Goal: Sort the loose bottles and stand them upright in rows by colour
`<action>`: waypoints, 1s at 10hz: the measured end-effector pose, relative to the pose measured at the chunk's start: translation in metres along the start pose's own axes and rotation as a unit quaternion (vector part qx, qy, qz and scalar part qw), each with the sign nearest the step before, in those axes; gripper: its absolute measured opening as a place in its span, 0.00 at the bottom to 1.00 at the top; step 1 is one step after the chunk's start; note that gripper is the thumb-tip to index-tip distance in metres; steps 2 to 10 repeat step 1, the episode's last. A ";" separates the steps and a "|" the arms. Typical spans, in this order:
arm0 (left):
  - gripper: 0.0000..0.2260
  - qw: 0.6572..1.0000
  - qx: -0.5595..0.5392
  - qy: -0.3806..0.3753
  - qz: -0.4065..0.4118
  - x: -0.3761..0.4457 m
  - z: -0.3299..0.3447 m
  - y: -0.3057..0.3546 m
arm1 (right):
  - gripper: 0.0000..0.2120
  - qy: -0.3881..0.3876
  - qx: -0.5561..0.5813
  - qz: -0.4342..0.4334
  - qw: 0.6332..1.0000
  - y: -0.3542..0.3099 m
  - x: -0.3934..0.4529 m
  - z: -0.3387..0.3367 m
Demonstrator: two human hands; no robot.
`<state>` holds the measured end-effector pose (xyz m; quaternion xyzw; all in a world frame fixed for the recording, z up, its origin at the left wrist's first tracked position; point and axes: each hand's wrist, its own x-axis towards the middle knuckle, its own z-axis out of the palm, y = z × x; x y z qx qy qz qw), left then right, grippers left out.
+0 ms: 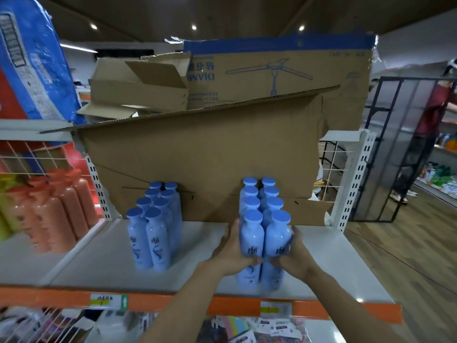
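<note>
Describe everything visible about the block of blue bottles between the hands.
The right block of blue bottles stands upright on the white shelf, two columns of four running back to the cardboard sheet. Each looks like glossy light-blue plastic with a flat, darker blue round cap and dark printed lettering. The left hand and right hand press the front pair from either side. A similar block stands apart, further left.

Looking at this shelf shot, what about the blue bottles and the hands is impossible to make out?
Head view only:
- Right block of blue bottles: front labels partly covered by the left hand and right hand; bases motion-blurred.
- Left block of blue bottles: rear bottles hidden behind front ones.
- Shelf price tags: too small and blurred to read.
- Orange bottles: blurred, labels unreadable.
</note>
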<state>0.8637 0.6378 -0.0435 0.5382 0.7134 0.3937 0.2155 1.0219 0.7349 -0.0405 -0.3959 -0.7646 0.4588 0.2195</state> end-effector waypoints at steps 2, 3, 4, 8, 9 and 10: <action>0.39 0.990 -0.059 0.124 0.018 -0.011 -0.035 0.020 | 0.44 0.034 0.002 -0.050 0.998 -0.028 -0.010 -0.026; 0.39 0.990 -0.059 0.124 0.018 -0.011 -0.035 0.020 | 0.44 0.034 0.002 -0.050 0.998 -0.028 -0.010 -0.026; 0.39 0.990 -0.059 0.124 0.018 -0.011 -0.035 0.020 | 0.44 0.034 0.002 -0.050 0.998 -0.028 -0.010 -0.026; 0.39 0.990 -0.059 0.124 0.018 -0.011 -0.035 0.020 | 0.44 0.034 0.002 -0.050 0.998 -0.028 -0.010 -0.026; 0.39 0.990 -0.059 0.124 0.018 -0.011 -0.035 0.020 | 0.44 0.034 0.002 -0.050 0.998 -0.028 -0.010 -0.026; 0.39 0.990 -0.059 0.124 0.018 -0.011 -0.035 0.020 | 0.44 0.034 0.002 -0.050 0.998 -0.028 -0.010 -0.026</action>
